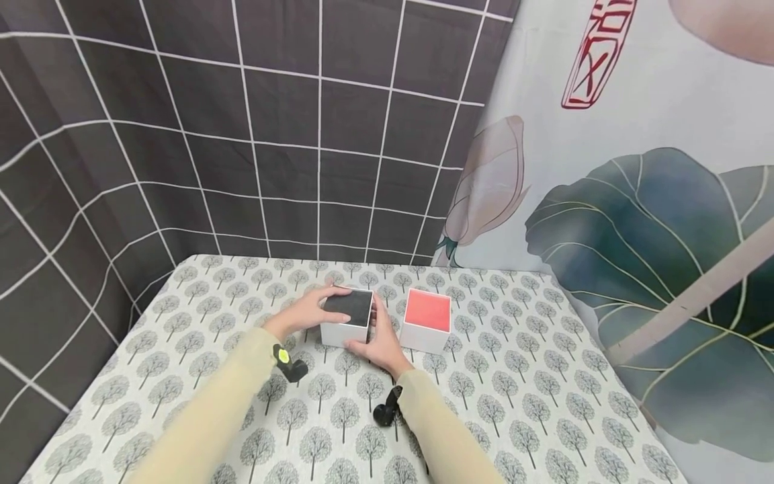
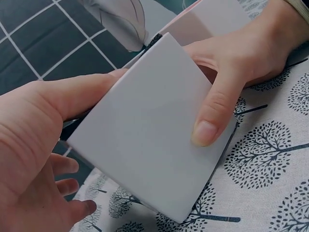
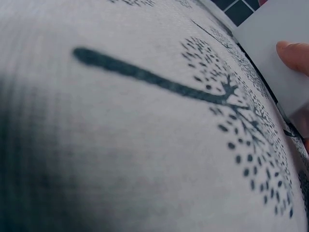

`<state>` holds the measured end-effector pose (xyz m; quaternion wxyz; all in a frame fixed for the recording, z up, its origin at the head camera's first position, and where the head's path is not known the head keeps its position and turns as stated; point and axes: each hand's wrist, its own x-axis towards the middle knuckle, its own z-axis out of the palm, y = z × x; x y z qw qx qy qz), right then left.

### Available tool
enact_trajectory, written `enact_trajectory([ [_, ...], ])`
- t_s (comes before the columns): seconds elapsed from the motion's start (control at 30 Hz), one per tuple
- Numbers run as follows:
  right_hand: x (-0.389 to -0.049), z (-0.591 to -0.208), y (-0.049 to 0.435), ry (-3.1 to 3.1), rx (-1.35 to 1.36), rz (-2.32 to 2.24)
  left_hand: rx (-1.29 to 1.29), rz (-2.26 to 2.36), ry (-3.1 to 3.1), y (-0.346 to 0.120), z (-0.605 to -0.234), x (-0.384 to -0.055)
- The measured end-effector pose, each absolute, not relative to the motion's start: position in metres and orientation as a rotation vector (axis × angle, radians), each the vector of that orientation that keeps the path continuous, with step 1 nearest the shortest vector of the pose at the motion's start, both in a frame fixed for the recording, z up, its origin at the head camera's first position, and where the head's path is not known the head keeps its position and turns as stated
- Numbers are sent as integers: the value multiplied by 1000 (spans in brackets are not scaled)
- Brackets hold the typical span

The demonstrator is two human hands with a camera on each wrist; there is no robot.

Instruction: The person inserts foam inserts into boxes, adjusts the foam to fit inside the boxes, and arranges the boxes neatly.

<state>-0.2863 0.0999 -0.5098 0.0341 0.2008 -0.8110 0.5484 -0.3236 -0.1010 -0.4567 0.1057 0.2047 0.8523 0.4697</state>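
Both hands are at a white square box [image 1: 344, 334] with a black top surface [image 1: 352, 306], which is set within white edges. My left hand [image 1: 308, 311] is at its left side, the thumb reaching over the edge onto the black and a finger at the far edge. In the left wrist view, other fingers [image 2: 65, 186] of this hand are bent beside the box. My right hand [image 1: 382, 339] grips the right side, its thumb [image 2: 210, 123] flat on the white front face and its fingers behind the right wall, partly hidden. The right wrist view catches only that thumb and a box corner.
A second white box [image 1: 423, 338] with a red top [image 1: 428, 310] stands just right of my right hand. The cloth [image 1: 314, 444] under both is printed with grey trees. A dark gridded curtain [image 1: 278, 168] hangs behind, and a lotus-print curtain [image 1: 605, 269] on the right.
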Motion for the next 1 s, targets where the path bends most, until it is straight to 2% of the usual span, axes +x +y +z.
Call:
enact_trajectory([
  [0.27,-305,-541,101,-2496,627,1667,552,1358,2579,-97,-454,-321],
  [0.57,-302,-541,100,-2495,552,1696,501,1518,2573,-118,-455,-323],
  [0.73,-302,-540,100,-2496,560,1714,581,1512,2534,-127,-460,-319],
  [1.0,-303,-540,100,-2515,540,1675,650,1220,2775,-125,-453,-316],
])
